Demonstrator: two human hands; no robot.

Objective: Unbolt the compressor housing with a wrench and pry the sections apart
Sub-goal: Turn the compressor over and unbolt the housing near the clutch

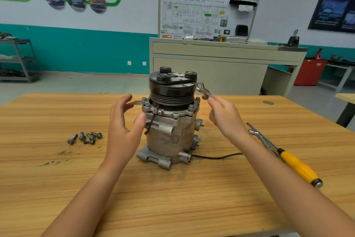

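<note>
Compressor [171, 121] stands upright mid-surface [172, 198], long axis vertical and pulley end up, left hand [124, 127] loose and open with its thumb against the housing, right hand [222, 115] pinching a small wrench [203, 91] whose ring end tilts up toward the pulley, loose bolts [85, 138] lying off to the left.
</note>
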